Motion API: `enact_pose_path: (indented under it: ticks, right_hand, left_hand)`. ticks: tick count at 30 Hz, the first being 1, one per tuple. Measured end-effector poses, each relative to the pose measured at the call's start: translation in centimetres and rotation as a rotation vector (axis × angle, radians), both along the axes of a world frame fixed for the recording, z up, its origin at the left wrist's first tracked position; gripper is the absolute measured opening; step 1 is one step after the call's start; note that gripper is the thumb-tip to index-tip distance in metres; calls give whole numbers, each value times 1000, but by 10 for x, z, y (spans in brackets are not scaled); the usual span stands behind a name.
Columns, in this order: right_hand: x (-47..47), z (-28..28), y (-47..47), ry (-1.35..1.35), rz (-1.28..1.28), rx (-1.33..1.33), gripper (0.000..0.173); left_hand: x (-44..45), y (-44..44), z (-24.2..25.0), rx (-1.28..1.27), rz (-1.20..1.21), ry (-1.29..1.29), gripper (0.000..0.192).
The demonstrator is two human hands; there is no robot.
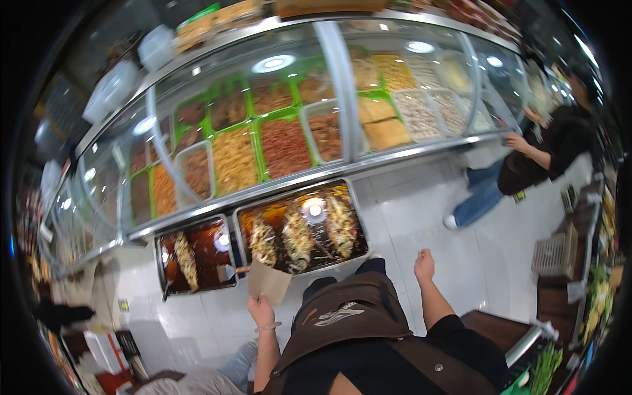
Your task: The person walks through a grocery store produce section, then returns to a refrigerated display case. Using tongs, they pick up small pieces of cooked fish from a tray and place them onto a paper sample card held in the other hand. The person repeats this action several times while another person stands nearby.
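My left hand (pixel 260 311) grips a piece of brown paper (pixel 269 282) by its near edge; a bracelet circles that wrist. Just beyond the paper is a metal tray (pixel 364 232) with three whole cooked fish (pixel 297 234) in dark, oily sauce, covered in chopped topping. A smaller tray (pixel 159 256) to its left holds one fish (pixel 185 261) in reddish-brown sauce. A spatula (pixel 228 272) rests at that tray's right side, its handle partly behind the paper. My right hand (pixel 423 266) hangs over the tiled floor, fingers curled, nothing visible in it.
Behind the trays runs a curved glass display case (pixel 335 89) with several food-filled tubs (pixel 285 148). A person (pixel 548 143) in dark clothes stands at its right end. Another person (pixel 197 382) is close at lower left. Shelves with greens (pixel 545 363) and a plastic basket (pixel 553 252) line the right.
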State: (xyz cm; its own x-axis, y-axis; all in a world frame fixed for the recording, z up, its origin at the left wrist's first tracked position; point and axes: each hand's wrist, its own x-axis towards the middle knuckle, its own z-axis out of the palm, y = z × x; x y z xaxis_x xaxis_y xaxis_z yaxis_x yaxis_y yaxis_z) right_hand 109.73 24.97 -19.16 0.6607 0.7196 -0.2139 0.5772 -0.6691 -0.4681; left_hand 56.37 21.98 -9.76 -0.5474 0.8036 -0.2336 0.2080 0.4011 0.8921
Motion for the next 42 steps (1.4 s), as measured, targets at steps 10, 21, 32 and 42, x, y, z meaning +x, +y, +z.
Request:
enact_pose_path:
  ticks: [10, 21, 32, 42]
  right_hand:
    - [177, 10, 30, -29, -55, -25, 14]
    - [338, 101, 162, 456, -61, 359, 42]
    - [407, 146, 313, 290, -1, 371, 39]
    - [549, 199, 344, -426, 2, 555, 24]
  left_hand:
    - [202, 81, 7, -50, -102, -113, 19]
    - [423, 178, 21, 13, -358, -291, 22]
    - [399, 277, 10, 67, -16, -304, 25]
    - [490, 417, 61, 158, -120, -333, 26]
